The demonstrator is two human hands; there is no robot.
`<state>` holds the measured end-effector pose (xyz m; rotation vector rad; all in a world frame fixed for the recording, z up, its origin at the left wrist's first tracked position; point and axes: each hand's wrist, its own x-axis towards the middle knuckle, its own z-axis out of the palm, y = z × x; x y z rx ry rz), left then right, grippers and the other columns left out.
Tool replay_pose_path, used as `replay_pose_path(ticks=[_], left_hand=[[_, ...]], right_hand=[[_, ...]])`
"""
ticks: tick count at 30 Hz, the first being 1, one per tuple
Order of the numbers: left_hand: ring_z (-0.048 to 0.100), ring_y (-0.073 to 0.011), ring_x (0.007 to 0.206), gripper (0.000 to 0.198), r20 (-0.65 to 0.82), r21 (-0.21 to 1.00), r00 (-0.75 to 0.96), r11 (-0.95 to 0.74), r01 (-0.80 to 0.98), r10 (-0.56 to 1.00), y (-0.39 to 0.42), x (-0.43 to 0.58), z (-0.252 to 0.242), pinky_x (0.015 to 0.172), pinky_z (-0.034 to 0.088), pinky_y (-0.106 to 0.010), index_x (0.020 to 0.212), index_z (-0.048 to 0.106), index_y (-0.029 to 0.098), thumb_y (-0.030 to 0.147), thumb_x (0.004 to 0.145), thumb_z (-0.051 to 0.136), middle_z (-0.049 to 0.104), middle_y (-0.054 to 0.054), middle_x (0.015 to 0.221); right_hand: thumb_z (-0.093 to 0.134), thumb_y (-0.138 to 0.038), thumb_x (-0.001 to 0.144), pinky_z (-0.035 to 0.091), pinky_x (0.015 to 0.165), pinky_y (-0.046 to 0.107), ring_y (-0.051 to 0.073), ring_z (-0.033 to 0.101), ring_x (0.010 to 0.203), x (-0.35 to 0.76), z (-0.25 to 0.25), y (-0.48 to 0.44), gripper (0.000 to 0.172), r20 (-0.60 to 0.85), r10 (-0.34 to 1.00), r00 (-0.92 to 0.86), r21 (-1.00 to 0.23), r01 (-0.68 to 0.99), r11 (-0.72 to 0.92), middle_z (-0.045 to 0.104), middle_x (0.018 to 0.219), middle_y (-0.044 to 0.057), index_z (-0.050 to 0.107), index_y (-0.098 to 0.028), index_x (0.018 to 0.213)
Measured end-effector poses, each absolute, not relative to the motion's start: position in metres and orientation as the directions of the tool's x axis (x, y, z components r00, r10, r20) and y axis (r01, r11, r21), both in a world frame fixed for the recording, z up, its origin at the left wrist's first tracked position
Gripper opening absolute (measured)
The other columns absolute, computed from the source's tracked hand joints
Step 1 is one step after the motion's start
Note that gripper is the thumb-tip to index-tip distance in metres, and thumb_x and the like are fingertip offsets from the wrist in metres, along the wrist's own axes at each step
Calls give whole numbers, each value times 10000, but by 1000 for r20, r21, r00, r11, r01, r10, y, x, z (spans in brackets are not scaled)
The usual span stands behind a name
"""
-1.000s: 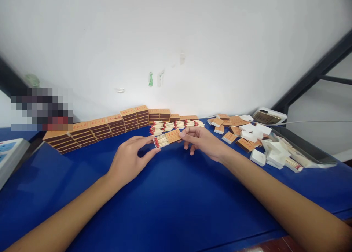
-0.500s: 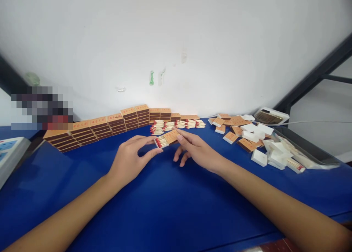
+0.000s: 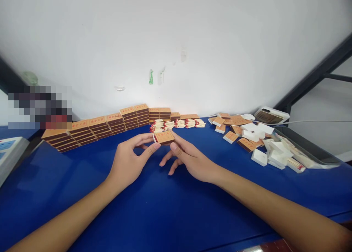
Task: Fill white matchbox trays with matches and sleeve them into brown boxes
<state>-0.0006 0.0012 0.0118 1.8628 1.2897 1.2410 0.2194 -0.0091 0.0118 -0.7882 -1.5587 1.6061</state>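
Observation:
Between my hands, above the table, is a matchbox (image 3: 164, 137) with an orange printed sleeve. Its white tray is almost fully inside, with a narrow strip of red match heads showing at the left end. My left hand (image 3: 131, 156) pinches that tray end between thumb and fingers. At the other end, my right hand (image 3: 191, 155) grips the sleeve with thumb and forefinger, its lower fingers hanging loose. Just behind the box lie several bunches of loose matches (image 3: 180, 123) with red heads.
Stacked matchboxes (image 3: 101, 127) run along the wall on the left. Loose sleeves (image 3: 230, 136) and white trays (image 3: 259, 157) are heaped at right, beside a dark bin (image 3: 310, 145) and a phone-like object (image 3: 271, 115). A book-like stack (image 3: 11, 156) stands at far left.
The sleeve has slid left over the tray, covering most of the matches that were exposed. My right hand has moved left, closer to my left hand.

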Motion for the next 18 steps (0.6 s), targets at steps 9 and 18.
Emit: replay_pose_path(ticks=[9, 18], left_hand=[[786, -217, 875, 422, 317, 829, 348, -436, 351, 882, 1, -3, 14, 845, 609, -315, 1096, 803, 280, 390, 721, 960, 835, 33, 919], [776, -223, 942, 442, 496, 650, 287, -569, 504, 820, -2, -3, 14, 858, 615, -331, 1179, 786, 273, 485, 806, 891, 824, -9, 1031]], right_hand=[[464, -546, 1102, 646, 675, 268, 188, 708, 1002, 224, 13, -13, 666, 75, 787, -613, -994, 15, 106, 670, 1145, 98, 300, -266, 1684], [433, -593, 1096, 611, 577, 251, 187, 728, 919, 227, 16, -8, 658, 98, 814, -572, -985, 61, 162, 679, 1171, 115, 367, -267, 1663]])
